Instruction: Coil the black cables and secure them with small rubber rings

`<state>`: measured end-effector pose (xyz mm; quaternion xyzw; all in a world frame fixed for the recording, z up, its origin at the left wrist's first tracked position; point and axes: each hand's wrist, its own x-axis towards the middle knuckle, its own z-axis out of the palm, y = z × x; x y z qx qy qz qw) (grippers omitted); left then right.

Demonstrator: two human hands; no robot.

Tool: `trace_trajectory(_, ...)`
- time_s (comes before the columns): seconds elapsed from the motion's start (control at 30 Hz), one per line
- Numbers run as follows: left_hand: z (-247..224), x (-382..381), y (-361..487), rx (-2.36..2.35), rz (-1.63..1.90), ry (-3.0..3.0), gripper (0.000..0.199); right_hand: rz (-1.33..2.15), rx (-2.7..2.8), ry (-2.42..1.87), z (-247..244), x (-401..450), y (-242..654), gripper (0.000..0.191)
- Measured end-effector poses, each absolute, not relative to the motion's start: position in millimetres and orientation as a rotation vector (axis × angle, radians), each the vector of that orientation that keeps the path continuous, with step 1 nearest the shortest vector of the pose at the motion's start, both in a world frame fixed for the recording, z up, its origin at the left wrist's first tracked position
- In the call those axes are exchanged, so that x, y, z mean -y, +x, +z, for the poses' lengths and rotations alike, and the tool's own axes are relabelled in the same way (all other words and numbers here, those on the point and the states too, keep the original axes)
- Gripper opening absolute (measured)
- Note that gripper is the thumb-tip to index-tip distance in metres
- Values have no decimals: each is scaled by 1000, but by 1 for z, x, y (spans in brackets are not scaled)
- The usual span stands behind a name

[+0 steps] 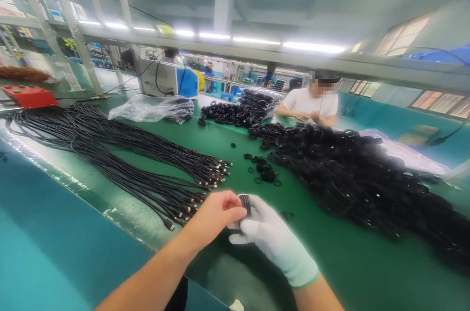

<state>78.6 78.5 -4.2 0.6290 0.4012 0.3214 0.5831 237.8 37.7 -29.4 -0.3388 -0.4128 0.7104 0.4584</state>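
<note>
A small coil of black cable [245,204] is held between my two hands above the green table [316,257]. My bare left hand [217,213] pinches the coil's left side with thumb and fingers. On the other side my right hand [270,232], in a white glove, closes its fingers round it. Left of my hands lie long, straight black cables [121,149] with metal plugs at their near ends. Just beyond my hands is a little heap of small black rings [267,171]. To the right spreads a large pile of coiled black cables [338,169].
Across the table a person [312,100] in a white top works with both hands. At the back stand a blue and grey machine [169,78], a clear plastic bag [141,109] and more coils [229,114]. A red box with buttons [29,96] sits far left.
</note>
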Motion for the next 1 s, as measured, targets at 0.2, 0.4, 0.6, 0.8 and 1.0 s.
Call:
trace_trajectory(0.2, -17, -70, 83, -854, 782, 1216, 13, 1832, 997, -751, -38, -36, 235, 46)
trace_trajectory(0.4, -20, -73, 75, -1012, 777, 1447, 14, 1842, 929, -766, -40, -37, 231, 45)
trace_trajectory(0.6, -22, -73, 72, -1197, 994, 2039, 33, 1851, 985, -803, -42, -35, 226, 53)
trace_trajectory(0.8, -40, -76, 86, -1235, 1155, 1785, 28, 1849, 936, -762, -44, -35, 222, 56)
trace_trajectory(1.0, -28, -96, 82, -1159, 949, 1827, 22, 1926, 763, -674, -47, -40, 228, 39)
